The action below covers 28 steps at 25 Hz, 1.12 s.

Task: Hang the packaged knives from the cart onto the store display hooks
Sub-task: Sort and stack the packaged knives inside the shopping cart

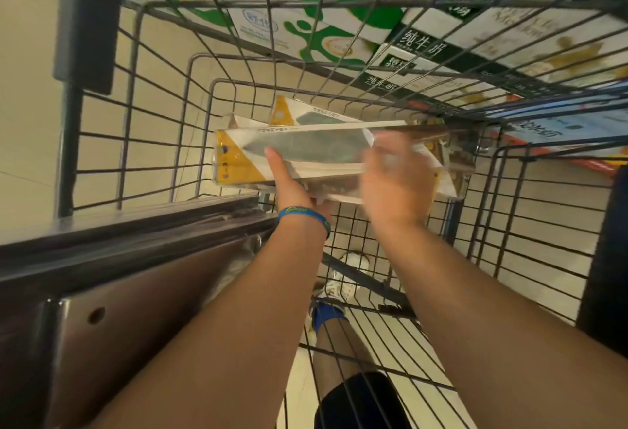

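- One wire cart (238, 4) fills your view, standing on a cream tiled floor (30, 122).
- Beyond its far side, milk boxes (319, 38) in green, white and dark print are stacked close against the wire.
- Through the mesh below your arms, a white shoe (343, 279) shows on the floor.
- The pack (306, 153) – clear plastic, yellow corner, blade inside – lies lengthwise inside the cart, held up in your hands.
- A second pack (306, 112) sits just behind it, partly covered.
- Your left hand (292, 187), with a blue wristband (302, 213), grips the pack from below: the thumb lies straight up its front face, and the fingers are tucked behind, out of sight.
- Your right hand (397, 184) is over the pack's right part – too blurred for you to tell whether its fingers are apart or clamped.
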### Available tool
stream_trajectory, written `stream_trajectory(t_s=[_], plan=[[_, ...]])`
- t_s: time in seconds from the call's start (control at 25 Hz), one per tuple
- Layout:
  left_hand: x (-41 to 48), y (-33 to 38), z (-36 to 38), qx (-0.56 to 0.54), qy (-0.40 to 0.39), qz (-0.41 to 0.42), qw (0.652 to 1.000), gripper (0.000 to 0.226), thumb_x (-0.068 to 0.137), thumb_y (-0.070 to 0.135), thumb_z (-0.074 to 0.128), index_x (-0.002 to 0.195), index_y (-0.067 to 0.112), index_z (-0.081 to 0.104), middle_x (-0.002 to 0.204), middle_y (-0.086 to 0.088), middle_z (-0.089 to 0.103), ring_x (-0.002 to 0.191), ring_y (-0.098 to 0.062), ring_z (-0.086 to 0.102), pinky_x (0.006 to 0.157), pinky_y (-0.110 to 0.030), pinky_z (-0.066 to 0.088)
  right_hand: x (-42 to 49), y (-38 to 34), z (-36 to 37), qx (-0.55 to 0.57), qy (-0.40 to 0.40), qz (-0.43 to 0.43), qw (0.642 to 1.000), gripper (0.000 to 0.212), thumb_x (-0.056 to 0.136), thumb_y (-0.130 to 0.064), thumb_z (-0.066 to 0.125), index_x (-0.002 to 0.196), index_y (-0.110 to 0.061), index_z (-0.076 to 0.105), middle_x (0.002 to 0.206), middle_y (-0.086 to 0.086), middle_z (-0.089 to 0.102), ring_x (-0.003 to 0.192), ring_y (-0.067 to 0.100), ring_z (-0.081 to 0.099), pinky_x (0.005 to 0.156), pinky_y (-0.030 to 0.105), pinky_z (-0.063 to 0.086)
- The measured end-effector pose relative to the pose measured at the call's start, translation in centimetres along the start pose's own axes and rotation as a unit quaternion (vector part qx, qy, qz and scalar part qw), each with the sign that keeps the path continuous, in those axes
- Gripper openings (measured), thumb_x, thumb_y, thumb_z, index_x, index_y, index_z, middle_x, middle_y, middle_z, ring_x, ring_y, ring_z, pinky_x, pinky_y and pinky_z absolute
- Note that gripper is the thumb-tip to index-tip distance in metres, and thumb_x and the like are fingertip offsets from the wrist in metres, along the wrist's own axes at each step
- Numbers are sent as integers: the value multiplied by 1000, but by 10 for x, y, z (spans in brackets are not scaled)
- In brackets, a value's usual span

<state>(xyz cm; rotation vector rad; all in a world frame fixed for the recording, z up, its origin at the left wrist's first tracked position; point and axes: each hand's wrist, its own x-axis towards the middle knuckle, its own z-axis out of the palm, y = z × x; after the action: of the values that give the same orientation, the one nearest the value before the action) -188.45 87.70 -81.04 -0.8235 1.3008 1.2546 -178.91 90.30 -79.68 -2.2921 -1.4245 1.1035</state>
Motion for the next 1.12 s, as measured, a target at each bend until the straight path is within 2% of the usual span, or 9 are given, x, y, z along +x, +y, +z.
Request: stream_trajectory(t_s=[0.08, 0.16, 0.24, 0.36, 0.48, 0.6, 0.84, 0.96, 1.12], plan=[[-1, 3, -2, 5, 7, 7, 1000, 54, 74, 77, 61, 108, 36, 57, 107, 3, 62, 95, -23, 61, 93, -55, 52, 19, 37, -17, 81, 160, 206, 962, 40, 99, -45, 53, 128, -18, 60, 109, 0, 65, 87, 17, 62, 56, 25, 43], [1, 2, -4, -18, 25, 18, 999, 54, 74, 78, 61, 109, 37, 56, 107, 3, 60, 96, -22, 61, 96, -55, 50, 24, 64, -32, 132, 118, 372, 911, 51, 93, -59, 60, 121, -16, 61, 105, 2, 66, 82, 17, 62, 68, 28, 56], [3, -3, -6, -13, 33, 22, 999, 47, 74, 79, 58, 99, 39, 54, 105, 3, 58, 101, -25, 59, 98, -55, 48, 33, 74, -35, 210, 47, 426, 879, 49, 88, -67, 63, 102, -20, 65, 95, 3, 65, 81, 13, 65, 80, 26, 61], [10, -2, -6, -7, 19, 29, 999, 57, 72, 82, 57, 109, 39, 51, 110, 2, 56, 113, -30, 55, 99, -58, 47, 55, 65, -22, 192, 34, 382, 903, 35, 97, -47, 63, 110, -15, 64, 88, 7, 57, 74, 14, 58, 69, 14, 51], [22, 1, 1, 95, 86, 22, 991, 70, 71, 87, 50, 113, 30, 49, 110, 0, 58, 101, -23, 60, 96, -50, 52, 71, 51, -14, 116, 124, 342, 924, 35, 101, -37, 54, 130, -18, 61, 105, 4, 65, 89, 20, 64, 82, 29, 57], [30, 6, 7, 170, 137, -3, 976, 82, 72, 90, 42, 112, 19, 53, 109, -2, 61, 96, -23, 63, 84, -42, 57, 79, 42, -19, 205, 125, 374, 896, 29, 101, -24, 52, 127, -20, 64, 112, 3, 69, 94, 21, 66, 83, 39, 60], [23, -6, 3, 128, 113, 46, 984, 88, 59, 68, 80, 123, 13, 56, 110, -4, 65, 90, -21, 70, 72, -33, 62, 72, 45, -25, 447, 134, 329, 821, 40, 107, -34, 34, 108, -21, 71, 94, 4, 79, 87, 23, 77, 73, 37, 64], [21, -14, 5, 188, 143, 39, 971, 94, 60, 79, 69, 125, 14, 51, 106, -3, 59, 93, -23, 64, 87, -40, 57, 63, 50, -23, 370, 146, 325, 858, 36, 102, -46, 44, 103, -23, 71, 89, -3, 78, 77, 12, 74, 55, 23, 54], [16, -17, 17, 199, 161, 19, 966, 92, 73, 82, 53, 130, 10, 48, 96, -3, 48, 88, -26, 56, 91, -43, 55, 47, 60, -16, 260, 97, 283, 918, 47, 102, -40, 46, 133, -9, 61, 134, 19, 63, 87, 26, 62, 67, 33, 49]])
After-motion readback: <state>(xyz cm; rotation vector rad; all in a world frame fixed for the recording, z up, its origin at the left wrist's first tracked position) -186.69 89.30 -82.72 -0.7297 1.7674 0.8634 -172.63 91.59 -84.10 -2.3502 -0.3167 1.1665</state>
